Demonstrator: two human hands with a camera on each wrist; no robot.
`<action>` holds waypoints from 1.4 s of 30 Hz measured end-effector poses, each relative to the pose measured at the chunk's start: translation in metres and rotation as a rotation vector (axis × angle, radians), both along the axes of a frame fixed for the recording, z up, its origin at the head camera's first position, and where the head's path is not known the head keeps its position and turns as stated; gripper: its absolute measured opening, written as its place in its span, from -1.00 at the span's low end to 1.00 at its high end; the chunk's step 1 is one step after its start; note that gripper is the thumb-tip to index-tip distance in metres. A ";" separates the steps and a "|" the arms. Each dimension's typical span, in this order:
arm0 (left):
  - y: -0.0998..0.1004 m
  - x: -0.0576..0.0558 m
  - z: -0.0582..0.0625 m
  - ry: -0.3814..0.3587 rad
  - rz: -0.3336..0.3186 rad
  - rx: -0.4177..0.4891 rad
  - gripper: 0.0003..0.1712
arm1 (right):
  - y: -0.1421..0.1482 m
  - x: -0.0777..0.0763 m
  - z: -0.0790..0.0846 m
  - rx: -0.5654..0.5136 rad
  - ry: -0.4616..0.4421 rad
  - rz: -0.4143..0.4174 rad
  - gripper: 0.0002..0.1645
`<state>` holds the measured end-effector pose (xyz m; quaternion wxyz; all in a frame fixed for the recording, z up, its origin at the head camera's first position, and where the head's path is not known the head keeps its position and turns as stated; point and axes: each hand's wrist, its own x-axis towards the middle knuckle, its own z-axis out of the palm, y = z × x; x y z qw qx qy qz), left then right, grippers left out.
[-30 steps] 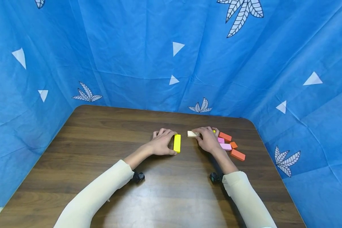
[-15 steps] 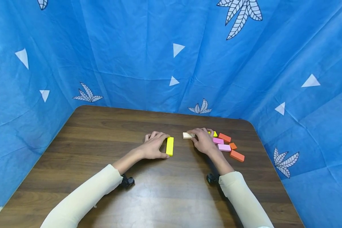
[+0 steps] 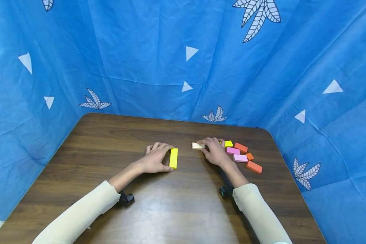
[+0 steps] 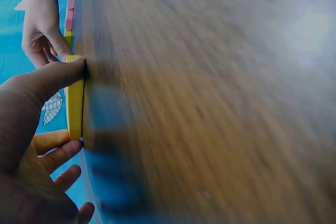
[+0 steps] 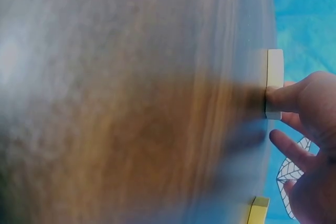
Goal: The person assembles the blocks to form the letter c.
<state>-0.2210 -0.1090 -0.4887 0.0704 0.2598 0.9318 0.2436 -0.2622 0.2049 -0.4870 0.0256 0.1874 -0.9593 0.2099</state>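
A long yellow block (image 3: pixel 173 158) lies near the middle of the table, aligned front to back. My left hand (image 3: pixel 156 159) holds it by its two ends, thumb at the near end and fingers at the far end. In the left wrist view the same yellow block (image 4: pixel 75 100) spans between thumb and fingers. To the right, my right hand (image 3: pixel 215 151) pinches a cream block (image 3: pixel 197 146) lying crosswise. The right wrist view has the thumb against the cream block (image 5: pixel 275 66), with fingers partly hidden behind it.
Right of my right hand lie a second yellow block (image 3: pixel 228 144), a magenta block (image 3: pixel 233 151), a light pink block (image 3: pixel 240 158) and several orange-red blocks (image 3: pixel 254 166). A blue printed cloth (image 3: pixel 140 67) hangs along the back and sides of the wooden table (image 3: pixel 177 210).
My left hand has slid left with the yellow block. My right hand has moved slightly left with the cream block, exposing more of the blocks on the right.
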 end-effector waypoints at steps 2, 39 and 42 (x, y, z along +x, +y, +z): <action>-0.003 0.002 0.002 0.004 0.004 0.006 0.08 | -0.002 0.000 -0.001 0.006 0.007 0.008 -0.59; -0.062 0.009 -0.005 0.098 0.071 0.117 0.06 | -0.066 0.004 0.002 -0.015 -0.019 0.172 -0.60; -0.065 0.010 -0.006 0.103 0.066 0.116 0.05 | -0.071 0.006 0.002 -0.010 -0.021 0.174 -0.60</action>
